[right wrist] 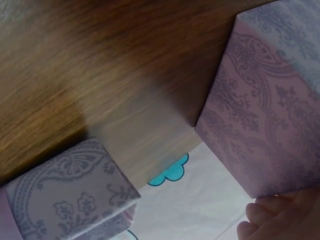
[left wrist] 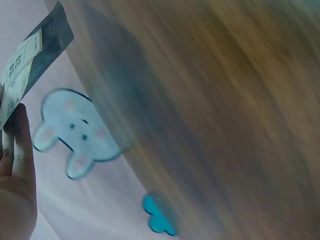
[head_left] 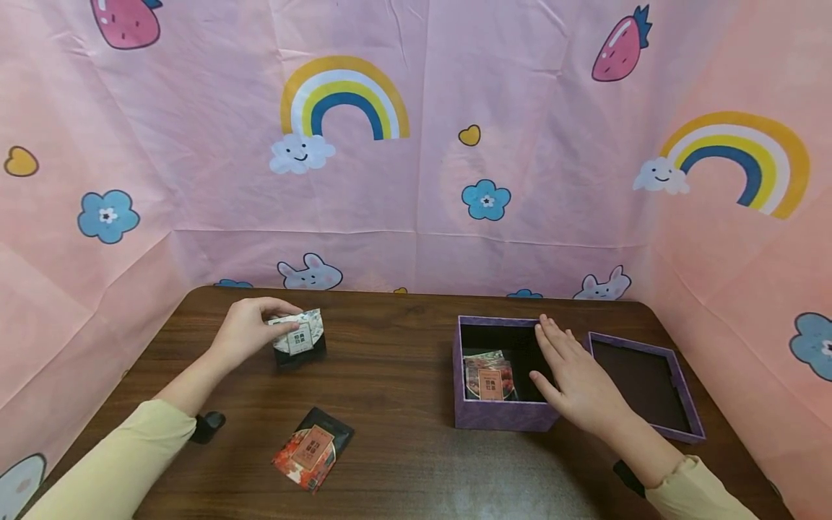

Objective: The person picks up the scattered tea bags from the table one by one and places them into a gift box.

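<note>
My left hand (head_left: 243, 328) pinches a tea sachet (head_left: 300, 339) by its upper part, between thumb and fingers, over the left of the table. The sachet (left wrist: 42, 47) is black below with a pale patterned top and a white label. On the right, straight fingers of my right hand (head_left: 575, 375) rest on the right rim of a purple patterned box (head_left: 503, 419). Red-labelled sachets (head_left: 490, 379) lie inside that box, towards its left side. A red and black sachet (head_left: 313, 448) lies flat on the table, nearer to me.
To the right of the box, its purple-edged lid (head_left: 692, 404) lies with the dark inside facing up. Everything stands on a brown wooden table (head_left: 390, 448). A pink printed cloth (head_left: 416, 195) hangs behind the table and at both sides.
</note>
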Tool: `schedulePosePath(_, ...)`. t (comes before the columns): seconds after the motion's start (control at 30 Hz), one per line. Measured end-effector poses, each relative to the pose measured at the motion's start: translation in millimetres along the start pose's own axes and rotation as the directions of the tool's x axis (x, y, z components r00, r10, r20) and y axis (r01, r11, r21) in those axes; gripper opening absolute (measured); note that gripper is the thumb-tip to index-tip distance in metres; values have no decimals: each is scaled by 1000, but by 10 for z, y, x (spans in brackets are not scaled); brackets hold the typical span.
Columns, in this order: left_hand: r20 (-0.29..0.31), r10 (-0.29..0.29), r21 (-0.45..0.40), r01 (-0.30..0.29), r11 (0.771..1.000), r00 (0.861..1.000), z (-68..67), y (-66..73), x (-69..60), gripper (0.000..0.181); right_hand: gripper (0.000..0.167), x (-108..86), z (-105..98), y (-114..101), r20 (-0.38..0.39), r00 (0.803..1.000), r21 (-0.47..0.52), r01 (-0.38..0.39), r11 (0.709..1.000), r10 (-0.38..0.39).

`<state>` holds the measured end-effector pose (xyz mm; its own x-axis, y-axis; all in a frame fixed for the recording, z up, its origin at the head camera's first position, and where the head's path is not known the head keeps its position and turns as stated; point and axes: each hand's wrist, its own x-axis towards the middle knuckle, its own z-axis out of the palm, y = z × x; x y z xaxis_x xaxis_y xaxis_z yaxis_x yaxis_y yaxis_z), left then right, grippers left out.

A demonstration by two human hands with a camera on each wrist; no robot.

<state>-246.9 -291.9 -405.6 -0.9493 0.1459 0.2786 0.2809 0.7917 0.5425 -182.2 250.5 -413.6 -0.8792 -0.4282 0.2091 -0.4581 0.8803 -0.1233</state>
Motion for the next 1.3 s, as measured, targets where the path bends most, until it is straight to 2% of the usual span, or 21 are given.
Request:
schedulePosePath(0.27,14,9,-32,-8,999,1000,93,325,38,19,77,4,-7,0,1,1000,-13,3,1000,-3)
schedulePosePath(0.5,-2,45,-75,-45,996,999,204,593,103,19,78,2,2,7,-3,1000,-15,2,1000,-2)
schedulePosePath(0.73,17,62,-128,-59,990,998,322,883,158,20,78,7,-5,7,5,1000,-21,4,1000,-3)
schedulePosePath(1.13,2,125,-250,-120,961,992,497,1342,350,19,77,17,-4,2,3,1000,-19,7,1000,-7)
schedulePosePath(1.3,-5,176,-271,-171,947,984,536,1537,425,18,77,16,-5,-4,3,1000,-12,3,1000,-2)
